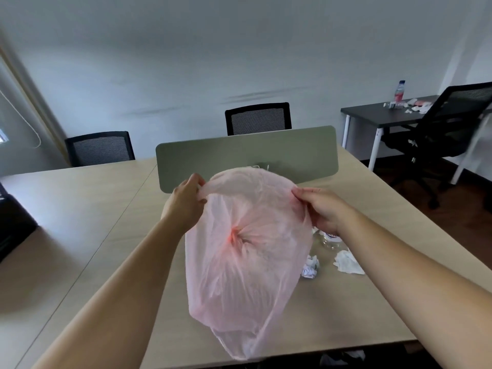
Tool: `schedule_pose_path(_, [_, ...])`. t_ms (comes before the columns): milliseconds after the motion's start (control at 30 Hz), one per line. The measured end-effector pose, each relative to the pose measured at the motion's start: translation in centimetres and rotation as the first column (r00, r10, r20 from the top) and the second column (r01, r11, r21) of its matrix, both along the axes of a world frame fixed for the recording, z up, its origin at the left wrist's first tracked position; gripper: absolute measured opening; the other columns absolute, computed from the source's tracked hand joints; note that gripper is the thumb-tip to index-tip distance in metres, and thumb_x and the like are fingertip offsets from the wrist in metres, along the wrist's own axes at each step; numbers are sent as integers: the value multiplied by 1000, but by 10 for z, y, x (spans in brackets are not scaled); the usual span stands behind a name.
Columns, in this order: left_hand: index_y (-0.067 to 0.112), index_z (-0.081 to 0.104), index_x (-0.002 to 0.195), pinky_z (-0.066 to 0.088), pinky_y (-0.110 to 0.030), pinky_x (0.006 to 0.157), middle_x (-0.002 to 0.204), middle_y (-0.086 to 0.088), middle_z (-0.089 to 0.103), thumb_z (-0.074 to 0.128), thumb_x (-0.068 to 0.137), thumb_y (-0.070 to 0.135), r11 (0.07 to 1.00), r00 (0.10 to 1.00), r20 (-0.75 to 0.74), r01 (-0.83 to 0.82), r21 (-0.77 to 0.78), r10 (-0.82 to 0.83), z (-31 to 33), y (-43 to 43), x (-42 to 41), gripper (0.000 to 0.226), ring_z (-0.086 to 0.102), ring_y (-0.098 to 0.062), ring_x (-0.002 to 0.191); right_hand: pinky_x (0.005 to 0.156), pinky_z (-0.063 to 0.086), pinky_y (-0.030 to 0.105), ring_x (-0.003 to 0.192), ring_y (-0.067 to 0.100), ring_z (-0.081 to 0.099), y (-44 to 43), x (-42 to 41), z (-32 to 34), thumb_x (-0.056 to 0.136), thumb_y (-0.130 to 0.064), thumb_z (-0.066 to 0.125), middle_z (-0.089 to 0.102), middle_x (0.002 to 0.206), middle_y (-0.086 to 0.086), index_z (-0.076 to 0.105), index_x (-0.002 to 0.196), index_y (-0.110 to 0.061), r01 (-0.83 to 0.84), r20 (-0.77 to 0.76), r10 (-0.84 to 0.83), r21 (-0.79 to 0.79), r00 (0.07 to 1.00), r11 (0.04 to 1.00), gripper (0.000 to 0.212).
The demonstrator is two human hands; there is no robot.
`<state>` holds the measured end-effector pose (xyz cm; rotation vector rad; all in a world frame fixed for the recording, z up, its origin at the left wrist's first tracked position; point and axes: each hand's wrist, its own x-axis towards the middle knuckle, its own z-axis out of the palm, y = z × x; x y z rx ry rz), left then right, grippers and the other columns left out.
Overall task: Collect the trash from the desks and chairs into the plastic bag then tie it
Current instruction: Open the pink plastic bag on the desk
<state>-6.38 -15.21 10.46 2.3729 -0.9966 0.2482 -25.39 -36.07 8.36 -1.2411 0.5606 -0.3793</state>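
**Bag open, nothing collected yet**

The plastic bag (247, 262) hangs in the air over the near desk (80, 209), mouth stretched toward the camera. The left hand (186, 203) pinches the rim on one side and the right hand (323, 209) pinches the other, hands apart. The bag looks empty; only its gathered bottom seam shows through.

Progress looks near zero: all collecting and the tie are still to do.

Near-desk trash sits just right of the bag: crumpled paper (310, 267), a tissue (347, 263) and a clear bottle (331, 239), half hidden behind the right wrist.

A grey divider panel (239, 153) stands behind the bag. The dark far desk (378, 113) holds a labelled bottle (399, 93) and white scraps (418, 106). The black mesh chair (447, 129) partly blocks that desk and has small white bits on its seat. Two more chairs (257, 119) stand behind the divider; their seats aren't visible.
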Motion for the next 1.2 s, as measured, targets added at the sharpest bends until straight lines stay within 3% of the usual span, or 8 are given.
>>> schedule_pose_path(267, [36, 52, 71, 51, -36, 76, 84, 4, 65, 65, 83, 19, 971, 977, -150, -117, 207, 150, -30, 58, 9, 24, 58, -25, 89, 92, 47, 42, 80, 28, 65, -17, 12, -19, 95, -38, 52, 70, 85, 13, 69, 93, -5, -67, -250, 120, 213, 961, 975, 37])
schedule_pose_path(333, [39, 56, 92, 48, -38, 87, 102, 6, 63, 70, 78, 24, 970, 980, -138, -111, 217, 143, -30, 64, 4, 24, 56, -25, 105, 87, 49, 42, 72, 27, 68, -14, 16, -16, 95, -39, 50, 72, 80, 13, 69, 92, -5, -102, -250, 153, 206, 956, 973, 39])
schedule_pose_path(400, [36, 45, 128, 38, -39, 99, 128, 5, 52, 73, 70, 34, 973, 999, -19, -44, 227, 50, -26, 57, -14, 64, 47, -23, 121, 80, 50, 39, 69, 26, 67, -9, 22, -11, 95, -40, 51, 71, 77, 12, 70, 86, -6, -135, -256, 178, 175, 950, 975, 40])
schedule_pose_path(533, [30, 39, 134, 31, -33, 101, 138, 10, 42, 64, 64, 45, 957, 946, 178, 242, 160, -270, -26, 0, -85, 76, 39, -15, 127, 70, 49, 33, 64, 22, 62, 12, 36, 9, 91, -39, 59, 68, 70, 8, 68, 81, -9, -214, -323, 202, -1, 924, 977, 32])
schedule_pose_path(700, [19, 42, 122, 35, -33, 79, 119, 2, 55, 54, 87, 13, 968, 961, 273, -32, 250, -39, -39, -33, -92, 38, 54, -24, 113, 55, 42, 25, 51, 18, 55, 35, 41, 27, 94, -32, 56, 59, 58, 6, 64, 73, -10, -142, -237, 68, -311, 969, 940, 31])
schedule_pose_path(833, [15, 43, 122, 35, -33, 65, 113, -4, 59, 40, 85, -4, 946, 969, 245, -92, 310, 14, -22, -44, -82, 41, 61, -31, 100, 61, 35, 30, 71, 24, 51, 26, 22, 17, 97, -31, 44, 55, 66, 4, 56, 71, -13, 8, -216, -283, -782, 935, 624, 34])
schedule_pose_path(1033, [13, 49, 111, 39, -34, 66, 106, -9, 63, 37, 85, -3, 948, 981, 185, -104, 300, 49, 12, -78, -69, 32, 61, -34, 93, 82, 49, 38, 94, 18, 58, 33, -19, -1, 77, -64, 58, 60, 103, -8, 45, 120, -26, 103, -114, -287, -759, 951, 642, 59])
schedule_pose_path(1200, [15, 49, 105, 39, -33, 63, 95, -9, 61, 37, 85, -1, 954, 983, 151, -144, 264, 107, 20, -74, -56, 28, 48, -28, 74, 76, 45, 32, 95, 23, 56, 31, -30, -32, 71, -26, 71, 52, 117, 1, 37, 120, -21, 44, -247, -380, -787, 891, 615, 59])
